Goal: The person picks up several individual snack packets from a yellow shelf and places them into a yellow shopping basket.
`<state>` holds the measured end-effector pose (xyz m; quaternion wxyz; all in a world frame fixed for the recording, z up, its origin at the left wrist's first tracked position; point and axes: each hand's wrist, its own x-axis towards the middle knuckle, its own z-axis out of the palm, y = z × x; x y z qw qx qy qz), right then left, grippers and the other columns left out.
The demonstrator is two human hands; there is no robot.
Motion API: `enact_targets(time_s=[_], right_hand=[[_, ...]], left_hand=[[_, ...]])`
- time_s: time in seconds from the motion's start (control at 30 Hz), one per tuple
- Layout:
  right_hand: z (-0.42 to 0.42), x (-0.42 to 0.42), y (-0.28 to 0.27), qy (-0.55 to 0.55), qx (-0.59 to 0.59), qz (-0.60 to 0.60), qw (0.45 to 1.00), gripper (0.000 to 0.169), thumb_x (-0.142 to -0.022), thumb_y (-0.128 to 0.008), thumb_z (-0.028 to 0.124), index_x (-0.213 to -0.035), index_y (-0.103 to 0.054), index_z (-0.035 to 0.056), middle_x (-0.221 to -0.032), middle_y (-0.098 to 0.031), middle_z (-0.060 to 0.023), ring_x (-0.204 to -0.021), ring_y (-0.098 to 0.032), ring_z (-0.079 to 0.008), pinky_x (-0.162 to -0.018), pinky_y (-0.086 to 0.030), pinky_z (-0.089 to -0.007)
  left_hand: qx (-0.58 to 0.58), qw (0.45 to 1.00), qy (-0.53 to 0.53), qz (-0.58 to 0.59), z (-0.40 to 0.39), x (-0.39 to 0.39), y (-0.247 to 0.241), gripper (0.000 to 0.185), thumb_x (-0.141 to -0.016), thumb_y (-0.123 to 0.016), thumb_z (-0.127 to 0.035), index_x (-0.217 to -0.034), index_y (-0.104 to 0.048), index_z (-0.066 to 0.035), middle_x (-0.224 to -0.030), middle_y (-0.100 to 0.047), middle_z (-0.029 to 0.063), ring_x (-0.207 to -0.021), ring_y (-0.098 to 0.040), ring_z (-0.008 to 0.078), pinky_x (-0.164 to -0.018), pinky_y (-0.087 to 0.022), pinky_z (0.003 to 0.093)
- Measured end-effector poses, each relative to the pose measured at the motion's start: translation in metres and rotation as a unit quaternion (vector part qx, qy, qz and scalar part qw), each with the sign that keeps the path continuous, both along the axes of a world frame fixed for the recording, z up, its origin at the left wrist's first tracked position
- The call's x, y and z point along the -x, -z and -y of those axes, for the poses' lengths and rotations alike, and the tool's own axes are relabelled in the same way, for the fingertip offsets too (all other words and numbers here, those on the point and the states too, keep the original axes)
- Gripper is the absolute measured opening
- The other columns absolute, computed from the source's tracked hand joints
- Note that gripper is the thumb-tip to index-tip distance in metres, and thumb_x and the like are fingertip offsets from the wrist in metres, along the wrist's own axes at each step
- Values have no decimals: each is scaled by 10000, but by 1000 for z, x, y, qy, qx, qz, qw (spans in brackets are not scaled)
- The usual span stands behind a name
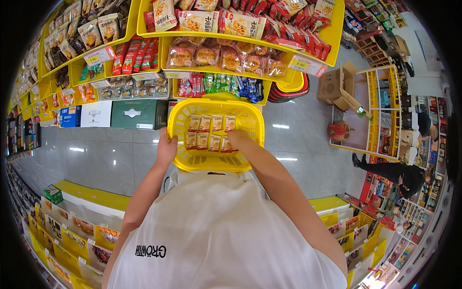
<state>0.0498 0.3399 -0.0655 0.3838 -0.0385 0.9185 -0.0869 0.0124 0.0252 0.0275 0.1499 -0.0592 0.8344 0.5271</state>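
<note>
Before me is a yellow plastic shopping basket (213,164) with slotted sides. My left hand (167,148) grips its left rim, the thumb lying over the edge. Small cream-and-red snack packets (203,140) lie face up on the basket's floor in two rows of several each. My right hand (239,139) reaches inside, at the right end of these rows. It touches the last packet (226,143) of the nearer row; its fingertips are mostly hidden, so whether they pinch that packet does not show.
Beyond the basket rise yellow snack bins (231,39) with price tags. A green box (134,113) stands low at left. Stacked baskets (291,88), a cardboard carton (332,86) and a wheeled rack (371,108) are at right. A person in black (393,173) stands farther right. Low shelves (79,231) lie behind me.
</note>
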Motion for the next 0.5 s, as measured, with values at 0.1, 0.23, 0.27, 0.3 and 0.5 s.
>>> enact_targets(time_s=[0.1, 0.23, 0.27, 0.3, 0.5], right_hand=[[4, -2, 6, 25, 0, -7, 1000, 253, -835, -655, 93, -1056, -758, 25, -1096, -734, -187, -1050, -706, -347, -855, -577, -447], [8, -1, -5, -53, -39, 3, 998, 251, -847, -639, 93, -1057, -757, 22, -1104, -733, -177, -1057, -704, -335, -859, -580, -438], [10, -1, -5, -44, -40, -9, 998, 250, -850, -636, 96, -1056, -758, 25, -1108, -733, -174, -1057, -704, -332, -859, -580, -436], [11, -2, -1, -33, -41, -21, 998, 248, -854, -634, 100, -1056, -758, 28, -1113, -733, -172, -1058, -705, -328, -859, -581, -434], [18, 1, -15, -27, -36, -21, 999, 225, -864, -623, 119, -1028, -757, 43, -1098, -739, -165, -1031, -714, -336, -858, -583, -443]], left_hand=[[8, 1000, 0, -5, 2, 0, 5, 262, -935, -580, -48, -1180, -496, -14, -1044, -631, 165, -984, -644, 266, -867, -507, 382], [18, 1000, 0, 2, 2, -1, 3, 260, -936, -573, -46, -1180, -491, -14, -1036, -633, 165, -976, -647, 271, -861, -509, 385], [21, 1000, -1, 5, 2, -1, 2, 260, -936, -572, -45, -1180, -489, -14, -1034, -633, 166, -975, -647, 272, -861, -509, 385], [17, 1000, 1, 1, 2, -1, 3, 263, -936, -572, -45, -1183, -488, -14, -1034, -634, 166, -974, -647, 272, -861, -509, 386], [19, 1000, 14, -8, 7, -1, 10, 289, -926, -574, -34, -1203, -496, -15, -1050, -640, 185, -995, -650, 297, -871, -513, 401]])
